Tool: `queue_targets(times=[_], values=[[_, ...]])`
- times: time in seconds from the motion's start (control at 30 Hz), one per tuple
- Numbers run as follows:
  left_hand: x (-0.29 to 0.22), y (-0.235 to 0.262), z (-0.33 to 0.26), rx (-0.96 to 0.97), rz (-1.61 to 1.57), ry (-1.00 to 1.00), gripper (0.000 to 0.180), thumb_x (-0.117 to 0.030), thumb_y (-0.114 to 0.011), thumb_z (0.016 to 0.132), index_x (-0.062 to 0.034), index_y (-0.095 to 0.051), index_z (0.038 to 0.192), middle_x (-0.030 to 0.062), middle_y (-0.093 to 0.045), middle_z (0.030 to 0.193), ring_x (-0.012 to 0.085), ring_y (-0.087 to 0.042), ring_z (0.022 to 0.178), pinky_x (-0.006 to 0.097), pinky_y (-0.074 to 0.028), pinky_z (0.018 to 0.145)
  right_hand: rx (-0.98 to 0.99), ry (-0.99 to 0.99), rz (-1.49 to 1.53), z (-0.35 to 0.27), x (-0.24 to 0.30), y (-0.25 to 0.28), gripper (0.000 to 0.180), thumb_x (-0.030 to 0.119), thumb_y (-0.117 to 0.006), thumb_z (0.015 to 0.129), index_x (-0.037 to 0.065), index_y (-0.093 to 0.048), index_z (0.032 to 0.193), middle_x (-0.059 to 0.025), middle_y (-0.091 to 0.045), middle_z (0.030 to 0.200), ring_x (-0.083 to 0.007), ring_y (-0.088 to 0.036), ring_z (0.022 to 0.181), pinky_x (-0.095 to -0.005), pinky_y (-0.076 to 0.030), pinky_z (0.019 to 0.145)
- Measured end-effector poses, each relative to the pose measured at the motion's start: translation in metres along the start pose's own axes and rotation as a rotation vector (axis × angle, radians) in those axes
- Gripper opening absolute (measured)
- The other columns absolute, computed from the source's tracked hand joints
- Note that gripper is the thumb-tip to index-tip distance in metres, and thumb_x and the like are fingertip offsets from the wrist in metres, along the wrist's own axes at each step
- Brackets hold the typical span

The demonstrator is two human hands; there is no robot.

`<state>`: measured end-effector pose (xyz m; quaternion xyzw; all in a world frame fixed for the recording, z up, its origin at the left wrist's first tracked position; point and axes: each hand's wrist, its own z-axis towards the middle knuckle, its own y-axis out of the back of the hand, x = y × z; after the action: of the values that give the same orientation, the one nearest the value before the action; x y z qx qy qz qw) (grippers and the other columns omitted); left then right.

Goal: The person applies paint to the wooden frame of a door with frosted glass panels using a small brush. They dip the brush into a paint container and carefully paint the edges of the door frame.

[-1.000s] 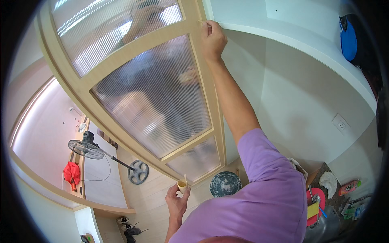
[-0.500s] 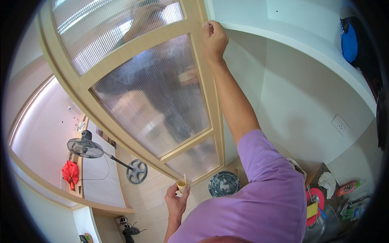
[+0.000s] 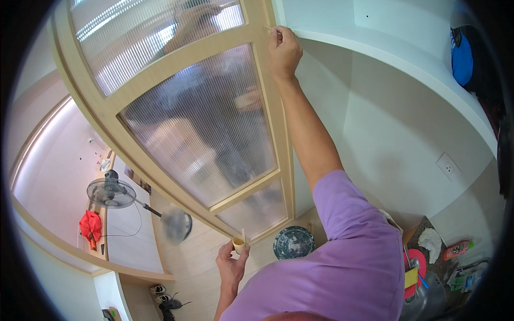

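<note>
My left hand (image 3: 231, 266) is low in the view, its fingers wrapped round a small pale yellow cup (image 3: 239, 248). A thin light stick (image 3: 243, 234) stands up out of the cup. Raised high with the arm stretched out, my right hand (image 3: 285, 52) is pinched at the right edge of the wooden door frame (image 3: 262, 64). A small pale tip shows between its fingertips and the wood; what it belongs to is hidden. Ribbed translucent panels (image 3: 203, 128) fill the frame and show a blurred reflection.
Right of the frame are a white shelf (image 3: 396, 51) and a wall socket (image 3: 447, 165). A spotted dark round stool (image 3: 294, 243) stands on the floor below. Further left are a fan (image 3: 112, 192), a red cloth (image 3: 90, 230) and shoes (image 3: 170, 303). A sink (image 3: 428, 299) lies at lower right.
Both hands keep nearly the same places, with the cup still in my left. The view has shifted slightly. A grey blur now covers part of the fan's base.
</note>
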<state>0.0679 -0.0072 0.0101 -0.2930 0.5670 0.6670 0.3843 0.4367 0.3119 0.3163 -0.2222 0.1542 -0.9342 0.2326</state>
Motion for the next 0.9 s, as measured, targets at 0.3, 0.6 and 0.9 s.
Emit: queue_targets(times=[0.3, 0.6, 0.9], values=[[-0.001, 0.000, -0.001, 0.005, -0.015, 0.008, 0.041, -0.020, -0.088, 0.082, -0.0006, -0.076, 0.116, 0.0157, -0.074, 0.099, 0.0270, -0.068, 0.095, 0.039, -0.054, 0.085, -0.005, -0.041, 0.078, -0.004, 0.002, 0.006, 0.010, 0.012, -0.071, 0.094, 0.003, -0.072, 0.098, -0.0123, -0.074, 0.090, -0.0336, -0.071, 0.083, -0.0441, -0.057, 0.075], [-0.002, 0.001, -0.001, 0.009, 0.009, 0.002, 0.040, -0.019, -0.087, 0.082, -0.0011, -0.076, 0.117, 0.0158, -0.074, 0.098, 0.0281, -0.068, 0.094, 0.040, -0.054, 0.086, -0.005, 0.018, 0.035, -0.005, -0.003, 0.001, 0.008, 0.011, -0.071, 0.093, 0.003, -0.072, 0.097, -0.0125, -0.073, 0.089, -0.0335, -0.070, 0.085, -0.0444, -0.057, 0.076], [-0.002, 0.000, 0.000, 0.012, 0.002, 0.003, 0.042, -0.020, -0.087, 0.082, -0.0014, -0.076, 0.118, 0.0157, -0.074, 0.099, 0.0288, -0.068, 0.095, 0.040, -0.054, 0.087, 0.024, 0.012, 0.027, 0.001, 0.002, 0.000, 0.010, 0.012, -0.071, 0.093, 0.002, -0.072, 0.097, -0.0130, -0.073, 0.089, -0.0347, -0.071, 0.086, -0.0462, -0.056, 0.078]])
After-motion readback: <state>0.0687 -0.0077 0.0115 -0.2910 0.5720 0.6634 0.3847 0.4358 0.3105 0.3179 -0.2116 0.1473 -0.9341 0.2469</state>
